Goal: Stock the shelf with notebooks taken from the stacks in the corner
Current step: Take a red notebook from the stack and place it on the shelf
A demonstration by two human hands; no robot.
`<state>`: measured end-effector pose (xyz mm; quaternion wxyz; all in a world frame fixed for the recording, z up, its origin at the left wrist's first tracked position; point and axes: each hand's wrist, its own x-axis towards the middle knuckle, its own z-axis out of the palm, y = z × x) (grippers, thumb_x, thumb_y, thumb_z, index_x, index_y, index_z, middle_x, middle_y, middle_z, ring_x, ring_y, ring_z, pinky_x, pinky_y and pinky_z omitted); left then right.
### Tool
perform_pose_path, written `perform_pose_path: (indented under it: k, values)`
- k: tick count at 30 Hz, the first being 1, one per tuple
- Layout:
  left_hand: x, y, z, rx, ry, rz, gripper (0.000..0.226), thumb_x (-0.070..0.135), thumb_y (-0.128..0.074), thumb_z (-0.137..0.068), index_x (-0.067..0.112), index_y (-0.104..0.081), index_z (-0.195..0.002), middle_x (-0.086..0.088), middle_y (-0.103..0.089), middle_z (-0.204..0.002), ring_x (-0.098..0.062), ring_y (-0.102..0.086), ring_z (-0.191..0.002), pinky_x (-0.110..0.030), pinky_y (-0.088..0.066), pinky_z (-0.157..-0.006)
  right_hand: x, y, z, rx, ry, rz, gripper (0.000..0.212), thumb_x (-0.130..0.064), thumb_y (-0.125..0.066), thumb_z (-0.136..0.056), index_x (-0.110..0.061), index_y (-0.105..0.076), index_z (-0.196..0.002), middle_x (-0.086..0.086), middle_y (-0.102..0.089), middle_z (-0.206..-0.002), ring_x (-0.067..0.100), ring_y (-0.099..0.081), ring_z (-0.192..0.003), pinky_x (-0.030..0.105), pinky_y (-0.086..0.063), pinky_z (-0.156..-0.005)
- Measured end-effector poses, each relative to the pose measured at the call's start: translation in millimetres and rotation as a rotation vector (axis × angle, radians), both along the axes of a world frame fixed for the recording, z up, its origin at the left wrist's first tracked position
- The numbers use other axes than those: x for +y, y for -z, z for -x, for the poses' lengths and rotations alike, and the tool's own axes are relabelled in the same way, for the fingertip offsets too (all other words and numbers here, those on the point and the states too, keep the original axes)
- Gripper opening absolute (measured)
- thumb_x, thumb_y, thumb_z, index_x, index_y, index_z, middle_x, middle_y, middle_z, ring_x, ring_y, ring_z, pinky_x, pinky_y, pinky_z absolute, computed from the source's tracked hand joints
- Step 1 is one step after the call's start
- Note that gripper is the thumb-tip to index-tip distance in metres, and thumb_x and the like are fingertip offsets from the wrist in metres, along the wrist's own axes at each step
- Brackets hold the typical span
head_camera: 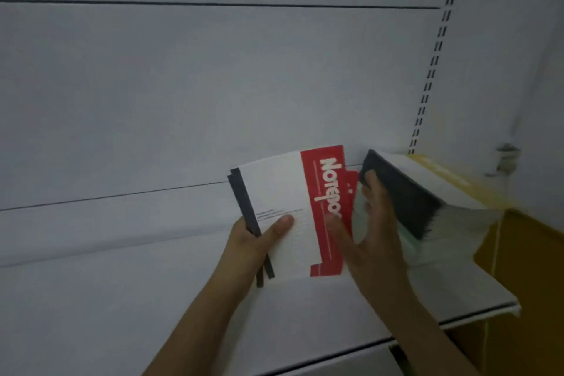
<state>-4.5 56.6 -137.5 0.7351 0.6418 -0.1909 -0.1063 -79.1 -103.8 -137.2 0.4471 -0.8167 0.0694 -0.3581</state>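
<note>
Notebooks held over a white shelf, more leaning at its right end.

A few red-and-white notebooks point(283, 210) sit above the shelf point(152, 299), gripped at their dark spines by the left hand point(259, 238), thumb pressed on the top cover. The right hand point(370, 217) curls its fingers over the leaning row of notebooks point(406, 192), which rests against a yellow panel point(518, 253).
</note>
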Motion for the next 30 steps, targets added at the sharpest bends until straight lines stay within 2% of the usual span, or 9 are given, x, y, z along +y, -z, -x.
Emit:
perform_pose_path:
  k: [2, 4, 6, 10, 12, 16, 19, 22, 30]
  values:
    - [20, 7, 3, -0.041, 0.070, -0.157, 0.025, 0.025, -0.073, -0.081, 0.027, -0.069, -0.105, 0.007, -0.075, -0.104, -0.008, -0.072, -0.091, -0.020, -0.056, -0.071, 12, -7, -10, 0.055, -0.205, -0.290, 0.070, -0.064, -0.060, -0.081, -0.034, -0.038, -0.139, -0.015, -0.065, -0.115, 0.008, -0.066, -0.104, 0.029, -0.057, -0.082]
    - [35, 20, 4, -0.001, 0.150, -0.286, 0.029, 0.020, -0.074, -0.084, 0.024, -0.069, -0.113, 0.008, -0.074, -0.108, -0.008, -0.070, -0.098, -0.024, -0.056, -0.082, 24, -9, -15, 0.083, -0.200, -0.318, 0.035, -0.052, -0.061, -0.077, -0.029, -0.058, -0.103, -0.010, -0.069, -0.079, 0.014, -0.071, -0.078, 0.022, -0.058, -0.065]
    - [49, 28, 5, 0.098, 0.132, -0.272, 0.035, 0.016, -0.073, -0.085, 0.018, -0.067, -0.120, 0.004, -0.072, -0.114, -0.013, -0.069, -0.103, -0.030, -0.056, -0.089, 40, -12, -20, 0.052, -0.184, -0.278, 0.025, -0.050, -0.057, -0.071, -0.028, -0.058, -0.082, -0.011, -0.066, -0.070, 0.008, -0.069, -0.063, 0.021, -0.055, -0.058]
    - [98, 27, 9, 0.080, -0.108, -0.249, 0.036, 0.021, -0.072, -0.087, 0.029, -0.061, -0.120, 0.013, -0.072, -0.110, -0.005, -0.069, -0.097, -0.024, -0.057, -0.079, 94, -26, -42, -0.009, -0.268, -0.343, 0.022, -0.050, -0.058, -0.074, -0.029, -0.059, -0.079, -0.014, -0.067, -0.064, -0.002, -0.067, -0.059, 0.009, -0.048, -0.048]
    - [139, 31, 17, -0.073, -0.325, -0.348, 0.047, 0.022, -0.070, -0.088, 0.037, -0.047, -0.126, 0.022, -0.066, -0.112, 0.002, -0.064, -0.102, -0.020, -0.054, -0.088, 129, -26, -58, 0.002, -0.317, -0.437, 0.022, -0.048, -0.059, -0.083, -0.026, -0.062, -0.083, -0.011, -0.072, -0.068, 0.005, -0.070, -0.062, 0.016, -0.052, -0.053]
    - [227, 42, 42, -0.299, -0.457, -0.627, 0.095, 0.019, -0.071, -0.085, 0.049, -0.006, -0.147, 0.027, -0.048, -0.118, 0.000, -0.059, -0.088, -0.009, -0.048, -0.072, 210, -16, -89, 0.063, -0.387, -0.695, 0.017, -0.044, -0.057, -0.093, -0.028, -0.062, -0.094, -0.003, -0.075, -0.084, 0.020, -0.073, -0.074, 0.038, -0.056, -0.068]
    - [300, 37, 48, -0.328, -0.557, -0.661, 0.087, 0.022, -0.073, -0.084, 0.053, -0.016, -0.141, 0.031, -0.053, -0.106, -0.002, -0.057, -0.076, -0.008, -0.044, -0.068, 284, -4, -109, 0.095, -0.415, -0.627, 0.003, -0.033, -0.051, -0.099, -0.032, -0.053, -0.101, -0.001, -0.071, -0.093, 0.022, -0.071, -0.080, 0.042, -0.057, -0.073]
    - [378, 30, 49, -0.288, -0.673, -0.693, 0.079, 0.024, -0.079, -0.079, 0.056, -0.029, -0.132, 0.029, -0.057, -0.097, 0.005, -0.056, -0.078, -0.007, -0.043, -0.069, 358, 0, -124, 0.183, -0.529, -0.530, 0.016, -0.021, -0.045, -0.102, -0.028, -0.049, -0.115, -0.003, -0.069, -0.096, 0.017, -0.069, -0.080, 0.035, -0.054, -0.069]
    - [530, 30, 26, -0.262, -0.635, -1.048, 0.072, 0.058, -0.074, -0.072, 0.047, -0.042, -0.135, 0.021, -0.054, -0.120, 0.000, -0.047, -0.108, -0.025, -0.045, -0.093, 488, 23, -171, 0.447, -0.522, -0.305, 0.020, -0.020, -0.050, -0.094, -0.021, -0.057, -0.112, 0.007, -0.071, -0.102, 0.025, -0.070, -0.086, 0.046, -0.056, -0.082]
